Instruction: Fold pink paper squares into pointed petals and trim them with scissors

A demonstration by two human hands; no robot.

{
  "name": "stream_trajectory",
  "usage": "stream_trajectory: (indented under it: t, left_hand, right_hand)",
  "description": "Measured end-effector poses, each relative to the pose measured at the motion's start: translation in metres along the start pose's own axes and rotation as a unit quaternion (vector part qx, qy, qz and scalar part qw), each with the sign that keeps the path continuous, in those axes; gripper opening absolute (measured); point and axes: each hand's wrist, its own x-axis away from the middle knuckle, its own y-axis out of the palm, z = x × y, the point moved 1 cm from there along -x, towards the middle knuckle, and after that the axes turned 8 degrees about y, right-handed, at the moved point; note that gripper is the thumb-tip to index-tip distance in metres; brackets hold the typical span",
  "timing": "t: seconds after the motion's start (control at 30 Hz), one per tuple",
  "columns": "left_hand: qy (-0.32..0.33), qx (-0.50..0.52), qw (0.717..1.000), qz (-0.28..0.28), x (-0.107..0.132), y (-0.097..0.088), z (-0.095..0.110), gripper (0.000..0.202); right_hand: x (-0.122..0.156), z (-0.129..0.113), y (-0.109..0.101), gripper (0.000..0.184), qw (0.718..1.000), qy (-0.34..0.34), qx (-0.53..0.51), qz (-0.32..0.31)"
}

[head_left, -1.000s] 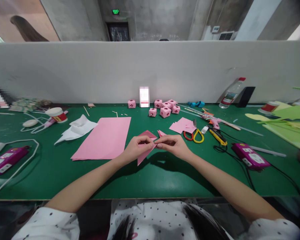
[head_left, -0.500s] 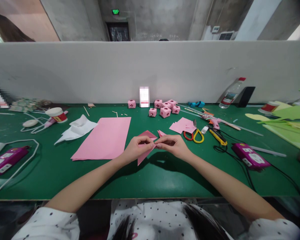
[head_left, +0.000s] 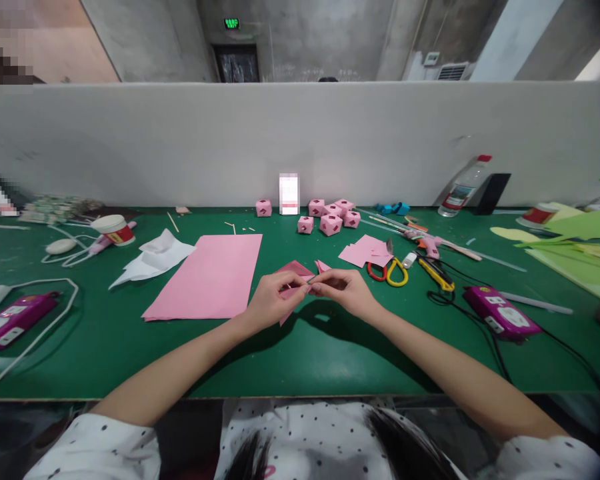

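Note:
A folded piece of pink paper (head_left: 291, 312) is pinched between my two hands above the green table. The fingers of my left hand (head_left: 275, 297) are closed on its left side and cover much of it. My right hand (head_left: 347, 291) grips the paper's right edge between thumb and fingers, almost touching the left fingertips. Beyond the hands, other folded pink paper pieces (head_left: 322, 267) rest on the table, partly hidden. To the left lies a stack of pink paper sheets (head_left: 210, 277).
Folded pink paper cubes (head_left: 331, 224) stand behind the hands, near a lit phone (head_left: 289, 193). On the right are small pink squares (head_left: 360, 252), scissors (head_left: 397, 272), a yellow cutter (head_left: 436, 274), a glue gun (head_left: 430, 245) and a purple power box (head_left: 503, 312). Crumpled white paper (head_left: 153, 259) lies left.
My left hand has shifted slightly and its fingers now cover more of the pink paper, whose lower point shows less. The right hand stays nearly in place.

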Motion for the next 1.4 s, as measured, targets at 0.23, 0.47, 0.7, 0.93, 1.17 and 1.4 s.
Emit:
stream_trajectory:
  t: [0.23,0.47,0.7,0.93,1.17,1.4]
  left_hand:
    - [-0.024,0.008,1.0,0.018,-0.0009,-0.0013,-0.0012,0.018]
    - [-0.054,0.036,0.998,0.01,-0.0017,-0.0016,-0.0042,0.021]
    - [-0.086,0.053,0.995,-0.002,-0.0014,-0.001,-0.0038,0.021]
    - [-0.087,0.057,0.995,-0.009,-0.0013,-0.0004,-0.0054,0.019]
    - [-0.082,0.048,0.995,-0.012,-0.0016,-0.0003,-0.0059,0.021]
    - [-0.04,0.021,0.999,0.003,0.0001,0.0009,-0.0029,0.02]
  right_hand:
    - [0.0001,-0.0033,-0.0003,0.033,1.0,0.004,-0.017,-0.012]
    - [0.0002,-0.004,-0.0018,0.029,1.0,-0.001,-0.006,-0.019]
    - [-0.0005,-0.0026,-0.0018,0.029,1.0,-0.004,-0.004,-0.025]
    - [-0.0007,-0.001,-0.0024,0.027,1.0,-0.001,-0.002,-0.019]
    - [0.0006,-0.0006,-0.002,0.026,1.0,-0.005,0.004,-0.014]
    - [-0.0004,-0.0005,0.0011,0.026,1.0,-0.005,-0.002,-0.007]
